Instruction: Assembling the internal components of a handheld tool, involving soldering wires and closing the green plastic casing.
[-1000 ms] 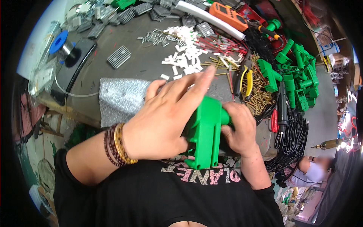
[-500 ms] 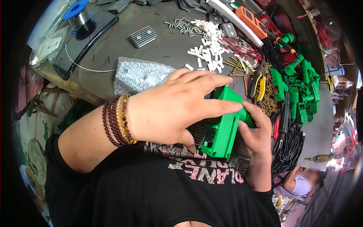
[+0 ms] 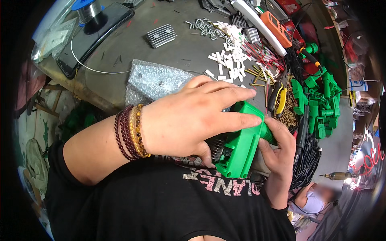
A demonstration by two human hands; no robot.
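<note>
Between my two hands is a green plastic housing [image 3: 244, 148], tilted, close in front of my shirt. My left hand [image 3: 193, 114] reaches across its left side, with fingers over the top and the thumb at the lower edge. A dark finned metal part [image 3: 217, 149] shows between that thumb and the housing; most of it is hidden under my palm. At the housing's right, my right hand [image 3: 278, 146] is closed around its round, ribbed end. A bubble-wrap sheet [image 3: 150, 80] lies on the table just beyond my left hand.
Farther off are a finned heat sink [image 3: 161, 36], white connectors [image 3: 229, 60], screws [image 3: 205, 28] and an orange meter [image 3: 276, 29]. At right lie yellow-handled pliers [image 3: 281, 102], green housings [image 3: 321, 100] and black cables [image 3: 307, 160]. A solder spool [image 3: 89, 14] stands far left. Another person [image 3: 313, 199] sits lower right.
Both hands and the green housing have shifted slightly right and down in the picture. The table's things have shifted in the view too. My grip looks the same.
</note>
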